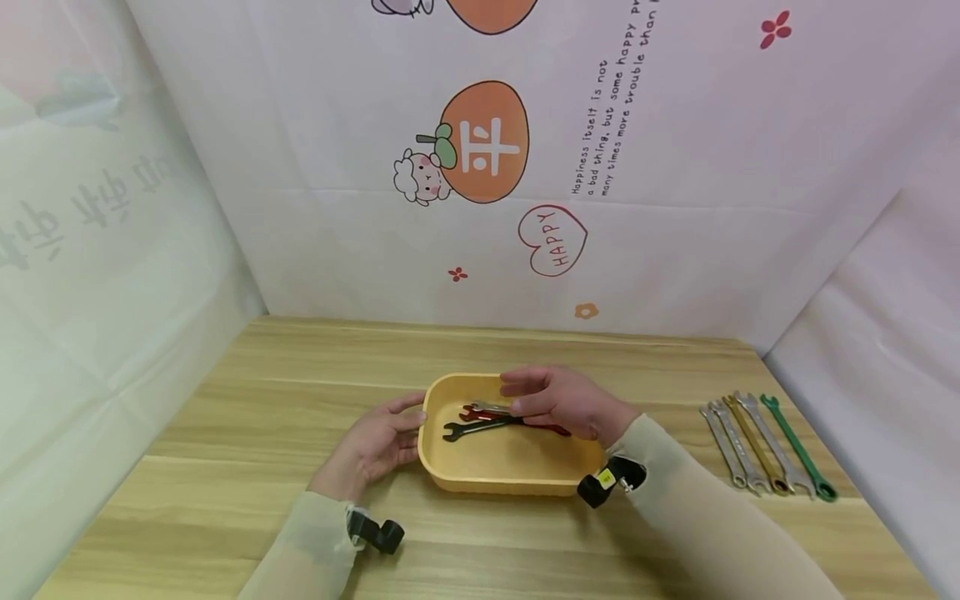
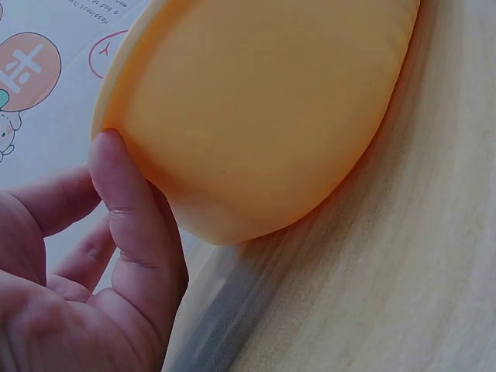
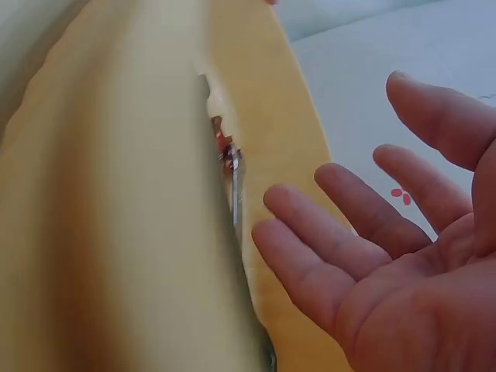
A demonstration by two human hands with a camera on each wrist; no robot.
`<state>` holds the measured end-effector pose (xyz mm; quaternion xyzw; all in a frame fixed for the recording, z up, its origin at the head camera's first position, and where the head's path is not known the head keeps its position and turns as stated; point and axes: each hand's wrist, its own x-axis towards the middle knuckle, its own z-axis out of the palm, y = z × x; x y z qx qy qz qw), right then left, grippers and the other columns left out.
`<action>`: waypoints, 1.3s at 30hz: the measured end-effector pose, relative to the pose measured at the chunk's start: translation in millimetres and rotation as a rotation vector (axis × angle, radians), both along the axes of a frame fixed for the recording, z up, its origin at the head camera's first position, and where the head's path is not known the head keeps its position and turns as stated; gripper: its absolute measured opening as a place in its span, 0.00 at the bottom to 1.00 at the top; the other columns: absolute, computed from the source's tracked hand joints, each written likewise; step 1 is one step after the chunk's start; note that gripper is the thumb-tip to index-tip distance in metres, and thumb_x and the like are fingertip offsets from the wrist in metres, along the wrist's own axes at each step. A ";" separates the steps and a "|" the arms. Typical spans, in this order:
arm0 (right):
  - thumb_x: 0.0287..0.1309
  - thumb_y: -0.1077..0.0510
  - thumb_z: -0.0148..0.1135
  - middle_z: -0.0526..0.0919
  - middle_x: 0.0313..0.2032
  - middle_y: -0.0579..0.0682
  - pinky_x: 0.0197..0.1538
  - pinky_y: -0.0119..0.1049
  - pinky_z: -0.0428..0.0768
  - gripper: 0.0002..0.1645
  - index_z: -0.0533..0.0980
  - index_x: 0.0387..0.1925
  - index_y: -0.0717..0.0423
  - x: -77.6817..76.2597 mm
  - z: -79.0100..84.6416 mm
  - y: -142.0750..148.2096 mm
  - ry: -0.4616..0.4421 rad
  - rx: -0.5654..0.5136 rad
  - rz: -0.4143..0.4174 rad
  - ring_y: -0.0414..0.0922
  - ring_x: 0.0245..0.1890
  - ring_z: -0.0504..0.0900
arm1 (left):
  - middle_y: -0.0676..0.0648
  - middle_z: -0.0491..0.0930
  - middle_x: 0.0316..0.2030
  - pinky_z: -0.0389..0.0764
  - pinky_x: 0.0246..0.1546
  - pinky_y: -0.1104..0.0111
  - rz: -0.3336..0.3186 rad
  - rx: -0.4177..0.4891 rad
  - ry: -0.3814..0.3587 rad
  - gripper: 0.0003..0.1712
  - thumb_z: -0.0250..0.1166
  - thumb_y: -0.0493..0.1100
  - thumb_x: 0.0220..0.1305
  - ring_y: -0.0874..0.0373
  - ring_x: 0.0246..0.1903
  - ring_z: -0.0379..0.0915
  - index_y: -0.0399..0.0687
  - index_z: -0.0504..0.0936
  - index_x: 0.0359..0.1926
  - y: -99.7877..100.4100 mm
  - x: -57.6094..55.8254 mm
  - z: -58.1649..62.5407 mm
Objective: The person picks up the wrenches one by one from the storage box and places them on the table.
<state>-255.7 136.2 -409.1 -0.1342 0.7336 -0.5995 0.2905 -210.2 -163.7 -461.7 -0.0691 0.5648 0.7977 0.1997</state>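
Note:
My left hand (image 1: 381, 442) is at the left end of a yellow-orange plastic tray (image 1: 495, 485), its fingers loosely bent. In the left wrist view, one of its fingertips (image 2: 112, 151) touches the tray's outer wall close under the rim. Over the tray's back right part hovers my right hand (image 1: 562, 402), fingers spread and holding nothing in the right wrist view. Inside the tray lie a black wrench (image 1: 472, 428), a red wrench (image 1: 555, 429) and a silver wrench (image 1: 489, 407), crossing one another. My right hand hides part of them in the head view.
On the table's right side, several wrenches lie in a slanted row, among them a gold wrench (image 1: 756, 442) and a green wrench (image 1: 797, 446). The wooden table (image 1: 300, 375) is bounded by a printed white cloth (image 1: 360, 250) behind and at both sides.

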 end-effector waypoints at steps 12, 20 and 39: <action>0.68 0.68 0.55 0.74 0.63 0.60 0.61 0.49 0.73 0.27 0.70 0.68 0.61 -0.4 -15.0 -2.1 0.092 0.142 -0.011 0.53 0.63 0.72 | 0.37 0.83 0.42 0.81 0.28 0.67 0.020 0.000 -0.007 0.30 0.61 0.34 0.70 0.54 0.29 0.81 0.41 0.67 0.71 -2.2 1.0 -0.3; 0.61 0.70 0.52 0.75 0.63 0.59 0.57 0.45 0.75 0.30 0.71 0.66 0.64 3.1 -18.9 -1.3 0.257 0.243 0.018 0.53 0.63 0.73 | 0.38 0.83 0.41 0.81 0.28 0.66 0.004 0.007 -0.002 0.30 0.60 0.34 0.70 0.54 0.29 0.81 0.42 0.67 0.71 -3.0 0.9 -1.5; 0.61 0.68 0.61 0.86 0.44 0.44 0.52 0.46 0.78 0.18 0.83 0.51 0.54 7.7 -15.3 -1.3 0.550 0.524 0.075 0.45 0.50 0.81 | 0.41 0.83 0.39 0.80 0.27 0.68 -0.017 0.005 0.022 0.31 0.60 0.35 0.70 0.55 0.29 0.81 0.39 0.64 0.72 -1.2 -0.9 -1.4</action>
